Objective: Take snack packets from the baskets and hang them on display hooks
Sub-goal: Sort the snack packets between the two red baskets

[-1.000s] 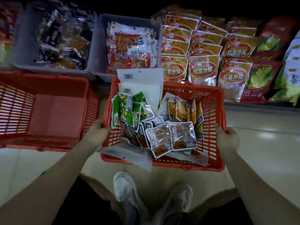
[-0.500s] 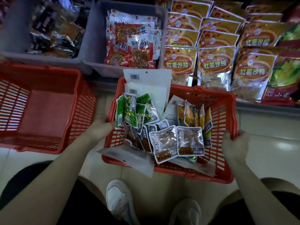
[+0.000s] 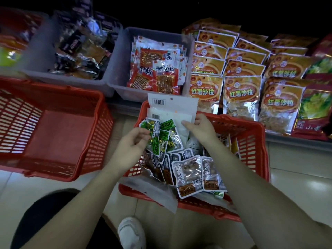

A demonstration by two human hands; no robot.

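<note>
Reaching into the red basket (image 3: 251, 128) on the floor with both hands. Left hand (image 3: 132, 148) has thumb and forefinger pinched on the edge of a green packet (image 3: 154, 131) at the far-left of the snack pile. Right hand (image 3: 199, 127) sits at the front white pouch (image 3: 172, 121) leaning on the far wall, fingers curled against it; grip or mere touch, can't tell from this angle. Silver packets (image 3: 186, 173) lie near the front rim. Second red basket (image 3: 100, 112) just left; grey bins (image 3: 120, 69) and orange pouches (image 3: 242, 94) behind.
</note>
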